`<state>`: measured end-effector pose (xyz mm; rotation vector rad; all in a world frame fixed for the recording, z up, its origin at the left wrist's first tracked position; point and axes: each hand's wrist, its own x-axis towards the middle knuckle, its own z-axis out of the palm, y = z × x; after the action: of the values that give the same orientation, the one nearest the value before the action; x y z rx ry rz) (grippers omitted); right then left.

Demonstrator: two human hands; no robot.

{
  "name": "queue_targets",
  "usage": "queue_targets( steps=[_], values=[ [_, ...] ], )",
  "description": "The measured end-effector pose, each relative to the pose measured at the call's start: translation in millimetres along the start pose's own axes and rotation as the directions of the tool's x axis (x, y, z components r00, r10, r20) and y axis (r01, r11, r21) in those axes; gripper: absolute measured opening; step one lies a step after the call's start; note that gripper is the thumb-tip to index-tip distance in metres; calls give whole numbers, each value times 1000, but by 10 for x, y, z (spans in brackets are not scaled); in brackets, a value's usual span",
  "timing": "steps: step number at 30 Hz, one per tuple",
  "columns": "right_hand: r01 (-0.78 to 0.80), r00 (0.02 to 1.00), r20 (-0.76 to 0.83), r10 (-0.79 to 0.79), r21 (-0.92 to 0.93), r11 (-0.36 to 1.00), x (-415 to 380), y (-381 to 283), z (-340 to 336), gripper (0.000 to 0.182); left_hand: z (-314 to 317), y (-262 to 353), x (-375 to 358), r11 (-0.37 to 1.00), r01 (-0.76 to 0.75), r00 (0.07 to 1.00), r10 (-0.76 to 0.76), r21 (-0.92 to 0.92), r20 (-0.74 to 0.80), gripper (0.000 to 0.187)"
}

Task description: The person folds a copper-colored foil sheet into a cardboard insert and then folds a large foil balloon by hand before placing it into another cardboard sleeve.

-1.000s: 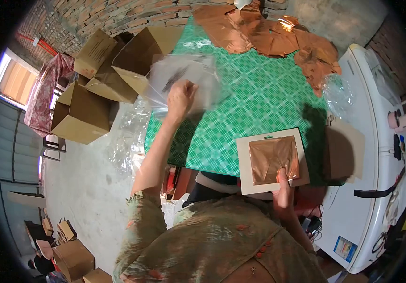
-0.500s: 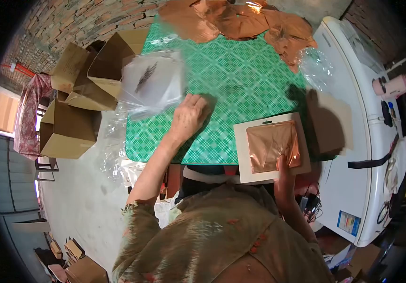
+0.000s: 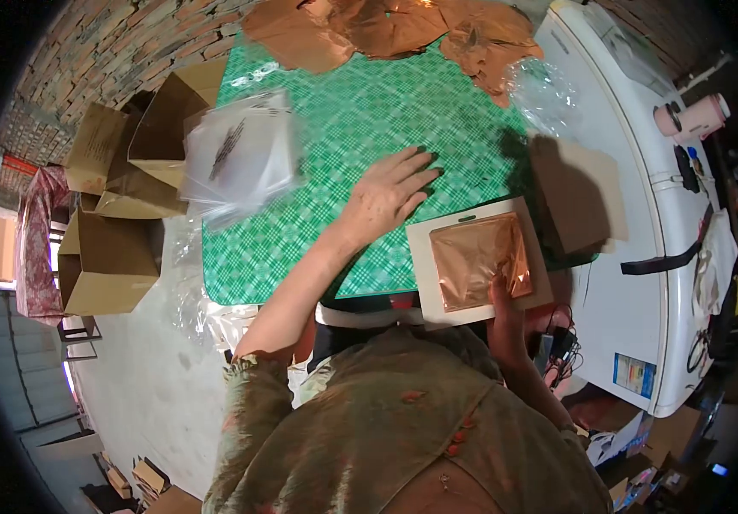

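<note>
My left hand (image 3: 386, 195) reaches over the green plaid tablecloth (image 3: 360, 111), palm down with its fingers stretched out and holding nothing. Dark tips show on some of its fingers. In my right hand (image 3: 506, 313) is a pale cardboard card (image 3: 421, 257) with a hang slot along its top edge. A folded square of copper-coloured foil (image 3: 468, 257) lies on the card's face, and my right thumb presses on it. The rest of that hand's fingers are hidden beneath the card. Left of my left hand lies a stack of clear plastic bags (image 3: 245, 158).
Crumpled copper foil sheets (image 3: 395, 32) lie along the far table edge, with clear plastic wrap (image 3: 545, 90) beside them. Several pale cards (image 3: 579, 193) sit at the right edge near a white fridge (image 3: 618, 334). Open cardboard boxes (image 3: 116, 270) stand at the left.
My left hand has moved right, toward the card, and its curled fingers have stretched out. The right hand keeps its hold on the card. The whole view has shifted slightly.
</note>
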<state>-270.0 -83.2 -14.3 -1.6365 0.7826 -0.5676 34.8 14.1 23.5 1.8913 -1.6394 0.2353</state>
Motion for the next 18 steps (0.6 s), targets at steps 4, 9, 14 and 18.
queue_targets(
  steps=[4, 9, 14, 18],
  values=[
    [-46, 998, -44, 51, 103, 994, 22, -85, 44, 39, 179, -105, 361, 990, -107, 993, 102, 88, 64, 41],
    [-151, 985, 86, 152, -18, 988, -32, -71, -55, 38, 479, -311, 551, 977, -102, 991, 82, 190, 108, 43],
    [128, 991, 60, -119, -177, 976, -91, 121, -84, 34, 217, -42, 406, 936, 123, 970, -184, 331, 160, 43],
    [-47, 991, 123, 57, -77, 996, -24, 85, -133, 45, 155, 109, 150, 925, 226, 964, -258, 304, 67, 40]
  ],
)
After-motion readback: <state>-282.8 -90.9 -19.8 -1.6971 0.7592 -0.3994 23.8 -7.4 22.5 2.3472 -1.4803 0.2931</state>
